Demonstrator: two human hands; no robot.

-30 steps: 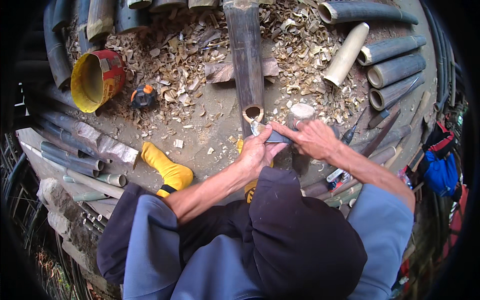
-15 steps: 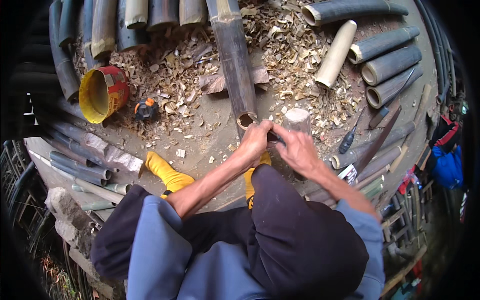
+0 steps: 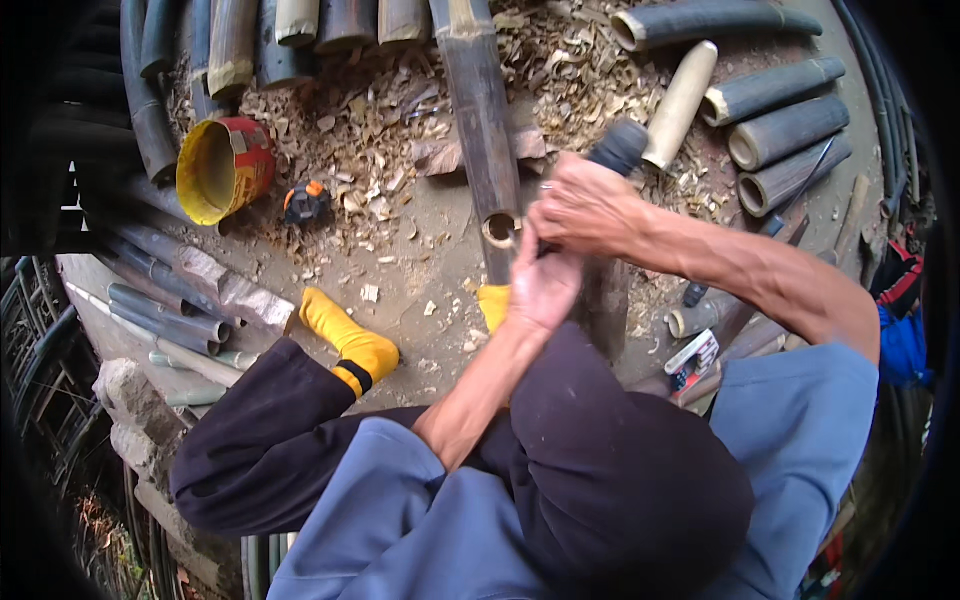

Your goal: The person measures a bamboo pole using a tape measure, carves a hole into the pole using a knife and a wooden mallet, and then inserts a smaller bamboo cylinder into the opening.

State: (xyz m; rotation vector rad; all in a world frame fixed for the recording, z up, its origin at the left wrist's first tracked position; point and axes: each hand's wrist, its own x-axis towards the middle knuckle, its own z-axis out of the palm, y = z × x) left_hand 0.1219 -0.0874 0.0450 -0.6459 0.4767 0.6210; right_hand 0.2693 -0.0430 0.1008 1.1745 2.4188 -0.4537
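No wording or numbers can be made out for certain. Pale and yellow print is carried by the red outer wall (image 3: 262,155) of the yellow-and-red bucket (image 3: 210,175), placed toward the upper left edge of the ground (image 3: 405,285); too small and slanted to be read. Dark marks are seen on a white-faced item (image 3: 692,351) toward the ground's lower right edge, too small to be deciphered
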